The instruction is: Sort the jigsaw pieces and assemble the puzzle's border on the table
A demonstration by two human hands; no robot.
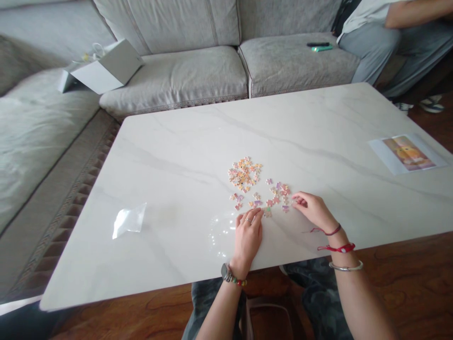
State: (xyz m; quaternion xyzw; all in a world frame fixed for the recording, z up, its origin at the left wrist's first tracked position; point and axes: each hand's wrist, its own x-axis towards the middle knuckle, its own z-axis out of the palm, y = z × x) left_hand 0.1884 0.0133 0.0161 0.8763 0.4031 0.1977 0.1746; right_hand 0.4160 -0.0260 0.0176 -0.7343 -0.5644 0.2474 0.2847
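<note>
Small jigsaw puzzle pieces in orange, yellow and pink lie in a heap on the white marbled table. Nearer to me, looser pink and purple pieces are spread out. My left hand rests palm down at the near side of these, fingers stretched forward, fingertips beside or on a few pieces; their undersides are hidden. At the right edge of the spread, my right hand has thumb and fingers pinched together. A small pale bit, seemingly a puzzle piece, shows at its fingertips.
A clear plastic bag lies at the left. On the table's right is a printed picture in a clear sleeve. A grey sofa behind holds a white box. Another person sits at the far right.
</note>
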